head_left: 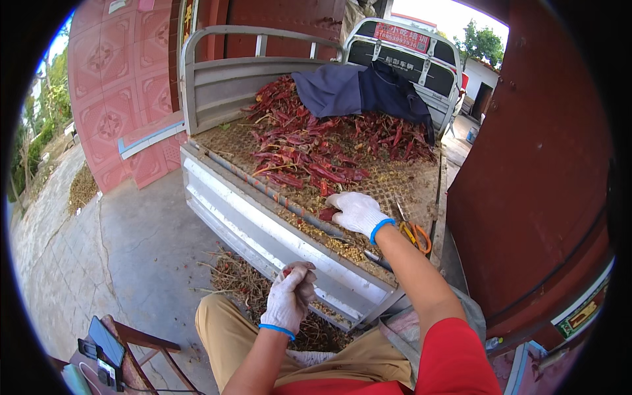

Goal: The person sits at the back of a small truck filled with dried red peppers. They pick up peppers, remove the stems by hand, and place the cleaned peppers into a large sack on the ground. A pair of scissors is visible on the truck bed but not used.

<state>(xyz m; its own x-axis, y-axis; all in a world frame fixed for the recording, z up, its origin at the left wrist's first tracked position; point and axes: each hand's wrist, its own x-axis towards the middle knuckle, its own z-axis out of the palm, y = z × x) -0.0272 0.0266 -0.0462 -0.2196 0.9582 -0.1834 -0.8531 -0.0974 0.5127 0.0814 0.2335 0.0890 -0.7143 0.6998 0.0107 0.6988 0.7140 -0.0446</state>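
My right hand [356,213], in a white knit glove with a blue cuff, is over the near part of a truck bed [222,140]. A dark red dried chili pepper [328,214] shows between its thumb and fingers. My left hand [290,296], gloved likewise with stained fingertips, is raised before the tailgate [256,217] above my lap. Its fingers curl around a small red piece [287,272], apparently chili, mostly hidden. Beyond my right hand lies a heap of dried red chilies [306,153]. Scissors [414,236] with orange and yellow handles rest beside my right forearm.
Blue-grey and navy cloth [345,89] covers part of the heap. Pale seeds [348,249] are scattered along the bed edge. Dry stems [242,281] pile beneath the tailgate. A wooden stool [131,345] at lower left carries a phone [106,340]. A dark red metal door [533,173] stands at right.
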